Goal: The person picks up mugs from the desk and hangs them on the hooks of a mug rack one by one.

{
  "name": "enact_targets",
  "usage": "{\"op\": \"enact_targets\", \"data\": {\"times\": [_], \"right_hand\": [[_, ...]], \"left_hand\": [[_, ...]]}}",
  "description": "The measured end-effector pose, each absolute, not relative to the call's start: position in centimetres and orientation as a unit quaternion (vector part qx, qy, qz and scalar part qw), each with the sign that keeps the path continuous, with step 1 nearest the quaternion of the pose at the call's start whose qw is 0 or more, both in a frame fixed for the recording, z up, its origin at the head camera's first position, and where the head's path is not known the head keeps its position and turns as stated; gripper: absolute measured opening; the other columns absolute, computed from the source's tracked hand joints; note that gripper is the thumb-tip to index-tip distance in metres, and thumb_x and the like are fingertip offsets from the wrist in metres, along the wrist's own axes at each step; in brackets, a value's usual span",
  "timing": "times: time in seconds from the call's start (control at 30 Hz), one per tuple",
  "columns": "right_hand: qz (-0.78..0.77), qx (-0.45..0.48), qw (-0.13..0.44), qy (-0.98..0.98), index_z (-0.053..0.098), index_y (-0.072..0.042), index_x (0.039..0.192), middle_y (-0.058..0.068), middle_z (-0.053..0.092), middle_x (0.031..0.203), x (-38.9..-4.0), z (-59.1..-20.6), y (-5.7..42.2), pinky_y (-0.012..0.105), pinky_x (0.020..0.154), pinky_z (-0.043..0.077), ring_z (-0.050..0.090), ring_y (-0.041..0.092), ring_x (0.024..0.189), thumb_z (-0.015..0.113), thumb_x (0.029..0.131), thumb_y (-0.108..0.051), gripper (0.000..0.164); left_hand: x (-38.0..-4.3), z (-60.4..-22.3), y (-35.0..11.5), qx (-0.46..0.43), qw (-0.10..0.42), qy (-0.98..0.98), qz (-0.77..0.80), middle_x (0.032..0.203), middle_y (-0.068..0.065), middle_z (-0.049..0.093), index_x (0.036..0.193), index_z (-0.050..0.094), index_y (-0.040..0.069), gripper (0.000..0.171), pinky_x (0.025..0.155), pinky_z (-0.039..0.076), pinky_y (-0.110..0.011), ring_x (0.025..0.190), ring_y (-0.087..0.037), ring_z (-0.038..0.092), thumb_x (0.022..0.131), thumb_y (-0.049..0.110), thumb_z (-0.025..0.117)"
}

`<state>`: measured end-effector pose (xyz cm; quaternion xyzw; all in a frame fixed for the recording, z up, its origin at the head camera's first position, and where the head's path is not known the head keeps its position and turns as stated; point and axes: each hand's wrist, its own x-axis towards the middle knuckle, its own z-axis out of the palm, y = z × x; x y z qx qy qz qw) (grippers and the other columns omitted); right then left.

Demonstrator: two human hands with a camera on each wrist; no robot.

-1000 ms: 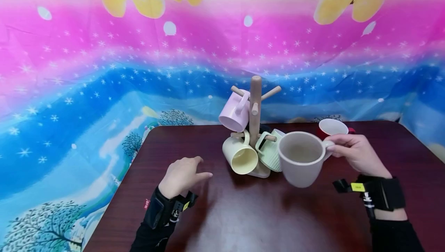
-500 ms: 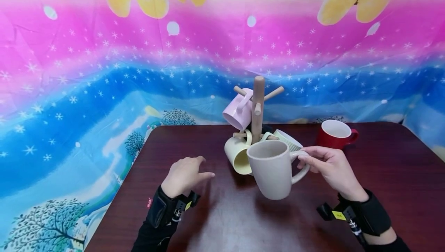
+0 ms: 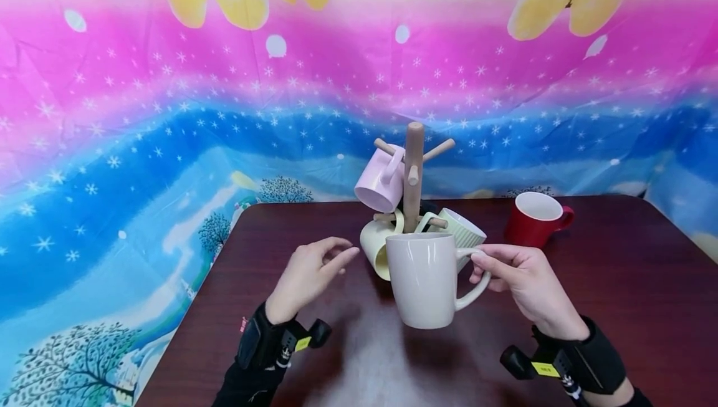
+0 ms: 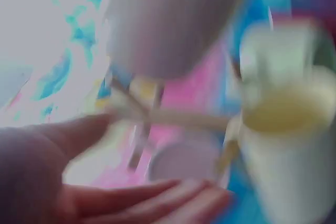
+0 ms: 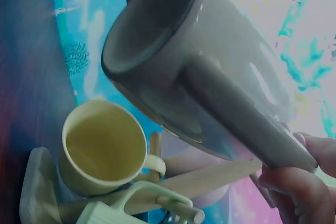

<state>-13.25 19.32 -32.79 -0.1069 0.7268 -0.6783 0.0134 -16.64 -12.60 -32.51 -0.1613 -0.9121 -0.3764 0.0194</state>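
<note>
My right hand pinches the handle of a pale grey mug, holding it above the table in front of a wooden mug rack. In the right wrist view, the grey mug shows its base, and thumb and finger grip the upper end of its handle. Left of it, my left hand hovers with fingers loosely bent, holding nothing. On the rack hang a lilac mug, a cream-yellow mug and a ribbed pale green mug; the grey mug partly covers the last two.
A red mug with a white inside stands upright at the back right of the dark wood table. Several rack pegs, such as the upper right peg, carry no mug. Behind the table hangs a patterned cloth.
My right hand has brought the grey mug leftward and lower, from the rack's right to its front, uncovering the red mug. My left hand has risen slightly toward it, fingers bending more.
</note>
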Motion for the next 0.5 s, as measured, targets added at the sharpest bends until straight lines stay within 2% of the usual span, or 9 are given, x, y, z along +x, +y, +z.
{"op": "enact_targets", "data": {"times": [0.1,0.2,0.3,0.5], "right_hand": [[-0.679,-0.121,-0.014,0.724,0.069,-0.015,0.098,-0.002,0.068,0.074,-12.9,-32.8,18.8,0.025,0.064,0.056,0.064,0.011,0.069,0.056,0.091,-0.010,0.016],[-0.685,-0.126,-0.036,0.717,0.069,-0.015,0.098,-0.003,0.068,0.074,-12.6,-32.8,18.2,0.025,0.064,0.056,0.064,0.009,0.069,0.056,0.091,-0.008,0.017],[-0.683,-0.119,-0.051,0.719,0.070,-0.014,0.099,-0.004,0.068,0.074,-12.4,-32.8,17.5,0.024,0.063,0.055,0.064,0.009,0.068,0.058,0.089,-0.008,0.016],[-0.650,-0.111,-0.080,0.748,0.064,0.004,0.104,-0.003,0.068,0.073,-12.1,-33.1,16.3,0.022,0.057,0.051,0.062,0.010,0.066,0.060,0.088,-0.009,0.021]], "left_hand": [[-16.1,-32.6,-11.3,-0.193,-0.020,-0.853,-0.484,0.102,-0.007,0.068,0.122,0.057,0.015,0.039,0.072,0.053,-0.027,0.086,-0.018,0.068,0.089,0.035,0.059],[-15.7,-32.9,-10.1,-0.241,-0.055,-0.804,-0.541,0.118,-0.016,0.061,0.133,0.046,0.008,0.053,0.081,0.053,-0.028,0.101,-0.025,0.064,0.088,0.031,0.061],[-15.4,-33.4,-9.1,-0.267,-0.074,-0.778,-0.564,0.121,-0.019,0.057,0.136,0.040,0.006,0.063,0.081,0.052,-0.027,0.102,-0.027,0.063,0.084,0.031,0.066],[-14.8,-34.2,-7.6,-0.232,-0.064,-0.777,-0.581,0.119,-0.005,0.058,0.135,0.036,0.019,0.079,0.080,0.050,-0.028,0.098,-0.015,0.060,0.070,0.033,0.079]]}}
